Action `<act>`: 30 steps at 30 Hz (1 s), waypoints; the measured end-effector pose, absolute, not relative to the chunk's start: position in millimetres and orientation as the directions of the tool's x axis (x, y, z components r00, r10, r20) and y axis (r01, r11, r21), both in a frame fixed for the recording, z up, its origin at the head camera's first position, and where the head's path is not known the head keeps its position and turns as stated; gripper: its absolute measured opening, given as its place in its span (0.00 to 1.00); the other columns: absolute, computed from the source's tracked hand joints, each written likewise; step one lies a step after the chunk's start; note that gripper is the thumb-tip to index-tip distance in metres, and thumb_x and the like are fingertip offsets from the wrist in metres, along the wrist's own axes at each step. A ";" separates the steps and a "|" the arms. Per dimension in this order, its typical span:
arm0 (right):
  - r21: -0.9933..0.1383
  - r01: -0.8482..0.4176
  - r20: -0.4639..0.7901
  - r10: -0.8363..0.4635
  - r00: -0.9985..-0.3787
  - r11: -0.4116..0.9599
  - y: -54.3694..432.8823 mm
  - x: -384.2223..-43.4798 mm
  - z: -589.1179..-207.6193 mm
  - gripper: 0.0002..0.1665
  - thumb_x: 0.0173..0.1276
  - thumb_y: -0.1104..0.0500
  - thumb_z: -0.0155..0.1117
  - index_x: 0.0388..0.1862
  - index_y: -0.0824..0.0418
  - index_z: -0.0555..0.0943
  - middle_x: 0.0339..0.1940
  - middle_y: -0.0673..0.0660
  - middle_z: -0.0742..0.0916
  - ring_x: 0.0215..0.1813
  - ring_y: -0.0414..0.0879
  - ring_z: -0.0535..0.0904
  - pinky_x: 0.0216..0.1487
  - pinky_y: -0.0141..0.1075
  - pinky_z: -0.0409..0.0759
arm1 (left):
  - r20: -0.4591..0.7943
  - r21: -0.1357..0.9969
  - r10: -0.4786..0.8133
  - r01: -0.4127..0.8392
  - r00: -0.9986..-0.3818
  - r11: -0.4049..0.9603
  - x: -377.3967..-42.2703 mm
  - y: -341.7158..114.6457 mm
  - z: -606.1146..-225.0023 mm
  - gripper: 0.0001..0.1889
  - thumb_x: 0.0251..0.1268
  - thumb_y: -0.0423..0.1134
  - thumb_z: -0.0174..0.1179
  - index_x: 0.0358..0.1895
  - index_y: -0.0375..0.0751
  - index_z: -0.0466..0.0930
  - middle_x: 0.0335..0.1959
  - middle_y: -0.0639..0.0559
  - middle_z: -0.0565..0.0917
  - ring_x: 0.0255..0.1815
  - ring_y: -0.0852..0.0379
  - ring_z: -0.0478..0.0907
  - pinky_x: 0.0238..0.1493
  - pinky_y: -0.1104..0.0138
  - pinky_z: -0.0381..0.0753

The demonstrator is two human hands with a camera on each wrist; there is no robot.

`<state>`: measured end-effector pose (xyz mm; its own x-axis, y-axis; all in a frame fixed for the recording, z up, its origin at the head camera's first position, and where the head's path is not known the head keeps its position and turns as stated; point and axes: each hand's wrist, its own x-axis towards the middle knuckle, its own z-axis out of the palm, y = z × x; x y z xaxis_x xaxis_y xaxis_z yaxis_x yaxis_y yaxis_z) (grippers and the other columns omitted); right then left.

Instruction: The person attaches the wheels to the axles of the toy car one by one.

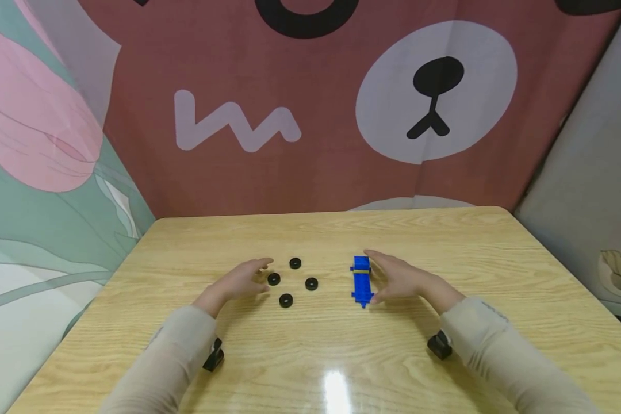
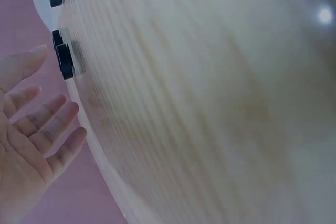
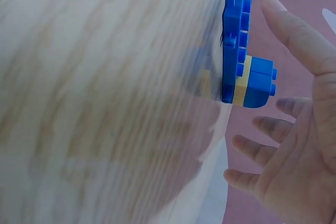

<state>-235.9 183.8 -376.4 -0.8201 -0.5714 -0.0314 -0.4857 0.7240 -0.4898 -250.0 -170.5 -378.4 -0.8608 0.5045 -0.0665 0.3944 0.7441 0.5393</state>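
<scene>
A blue toy car body of building blocks [image 1: 362, 283] lies on the table, with a thin yellow layer under its raised blue block [image 3: 259, 82]. My right hand [image 1: 401, 278] is beside its right side, thumb and fingers spread, holding nothing. Several small black toy wheels lie loose left of the car, among them a near wheel [image 1: 286, 300], a right-hand wheel [image 1: 311, 283] and a far wheel [image 1: 295, 263]. Close to the leftmost wheel [image 1: 273, 279] is my left hand [image 1: 242, 280], its fingers loosely extended and holding nothing, as the left wrist view shows.
The wooden table [image 1: 321, 339] carries the parts. Behind it hangs a reddish-brown cloth [image 1: 326, 172] with a cartoon face. A patterned floral cloth [image 1: 41, 144] covers the left side, and a pale grey surface [image 1: 590, 161] stands at the right.
</scene>
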 end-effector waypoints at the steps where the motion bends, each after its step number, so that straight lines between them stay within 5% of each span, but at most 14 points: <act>1: -0.490 -0.485 -0.036 -0.572 -0.819 0.725 183.4 -236.3 -377.1 0.63 0.40 0.45 0.72 0.66 0.66 0.47 0.65 0.64 0.56 0.64 0.58 0.50 0.60 0.50 0.52 | -0.069 0.538 0.505 0.394 -0.860 0.745 -250.4 -169.7 -378.8 0.31 0.53 0.34 0.59 0.60 0.32 0.59 0.56 0.37 0.67 0.52 0.43 0.68 0.52 0.55 0.65; 10: -0.467 -0.481 -0.060 -0.569 -0.820 0.742 181.3 -241.8 -379.0 0.63 0.39 0.44 0.71 0.66 0.66 0.46 0.66 0.63 0.56 0.65 0.57 0.50 0.60 0.50 0.52 | -0.073 0.477 0.501 0.411 -0.863 0.777 -253.0 -163.7 -379.8 0.25 0.51 0.35 0.61 0.54 0.33 0.68 0.47 0.41 0.74 0.47 0.47 0.71 0.50 0.57 0.67; 30: -0.435 -0.488 -0.085 -0.574 -0.814 0.757 176.3 -242.8 -380.6 0.62 0.39 0.49 0.73 0.66 0.68 0.48 0.64 0.64 0.58 0.64 0.59 0.52 0.59 0.51 0.53 | -0.105 0.426 0.473 0.391 -0.875 0.816 -257.4 -155.9 -382.6 0.22 0.49 0.34 0.62 0.50 0.34 0.72 0.45 0.45 0.76 0.48 0.50 0.71 0.50 0.59 0.67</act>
